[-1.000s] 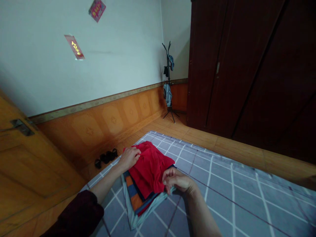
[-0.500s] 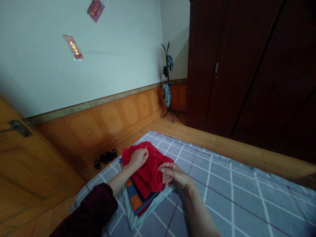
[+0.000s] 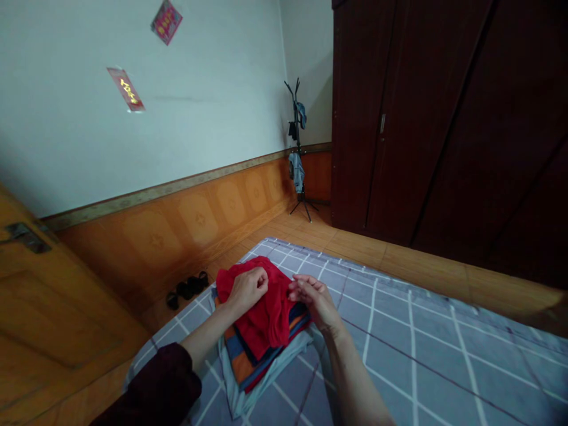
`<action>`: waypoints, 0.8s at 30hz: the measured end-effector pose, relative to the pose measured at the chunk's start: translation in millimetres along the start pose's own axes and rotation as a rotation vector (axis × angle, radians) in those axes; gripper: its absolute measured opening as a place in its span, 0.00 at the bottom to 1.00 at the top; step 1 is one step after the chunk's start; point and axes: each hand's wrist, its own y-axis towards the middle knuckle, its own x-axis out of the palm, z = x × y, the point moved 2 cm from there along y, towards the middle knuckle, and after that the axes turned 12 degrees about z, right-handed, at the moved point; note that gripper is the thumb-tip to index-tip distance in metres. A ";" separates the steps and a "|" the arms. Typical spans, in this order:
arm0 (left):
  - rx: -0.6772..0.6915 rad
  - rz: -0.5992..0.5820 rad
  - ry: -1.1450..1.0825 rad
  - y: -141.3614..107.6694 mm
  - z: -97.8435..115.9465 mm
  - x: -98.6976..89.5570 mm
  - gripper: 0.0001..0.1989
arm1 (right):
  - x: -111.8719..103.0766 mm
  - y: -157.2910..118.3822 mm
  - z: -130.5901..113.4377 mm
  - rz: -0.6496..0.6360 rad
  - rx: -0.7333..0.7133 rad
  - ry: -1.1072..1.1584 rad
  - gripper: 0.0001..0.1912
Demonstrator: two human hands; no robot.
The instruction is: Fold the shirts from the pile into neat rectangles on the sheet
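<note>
A red cloth [image 3: 266, 307] lies bunched on top of a stack of folded clothes [image 3: 248, 355] with orange, blue and navy bands. My left hand [image 3: 248, 290] is closed on the upper left of the red cloth. My right hand [image 3: 313, 299] pinches the cloth's right edge between fingertips and thumb. The two hands are close together, a little apart. Under the stack, a pale blue-grey cloth [image 3: 239, 396] spreads out onto the mat.
The stack rests on a grey mat [image 3: 390, 355] with a white grid, laid on a wooden floor. A wooden door [image 3: 53, 296] stands at left, black sandals [image 3: 186, 289] sit by the wall, and a coat stand [image 3: 299, 154] and dark wardrobe [image 3: 426, 118] stand behind.
My right hand has risen and drawn the red cloth's edge up toward my left hand. The red cloth now covers less of the stack's right side. The view has shifted slightly.
</note>
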 end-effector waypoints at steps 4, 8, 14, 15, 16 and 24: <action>0.238 0.126 -0.119 -16.3 32.5 -27.8 0.06 | 10.5 -0.7 1.8 -0.015 -0.017 0.017 0.18; 0.433 0.302 -0.234 -23.9 45.2 -38.8 0.07 | 23.3 -12.1 6.6 -0.193 0.117 -0.018 0.19; 0.382 0.257 -0.295 -27.2 39.6 -36.5 0.07 | 30.1 -18.9 9.3 -0.236 0.187 -0.047 0.21; 0.348 0.213 -0.298 -27.8 38.9 -35.5 0.07 | 31.4 -18.1 9.9 -0.222 0.172 -0.052 0.19; 0.312 0.169 -0.301 -28.4 38.3 -35.2 0.07 | 32.2 -16.8 10.3 -0.200 0.151 -0.053 0.18; 0.030 0.168 -0.544 -30.8 22.2 -66.5 0.04 | 14.9 -3.6 -5.1 0.048 -0.062 -0.005 0.17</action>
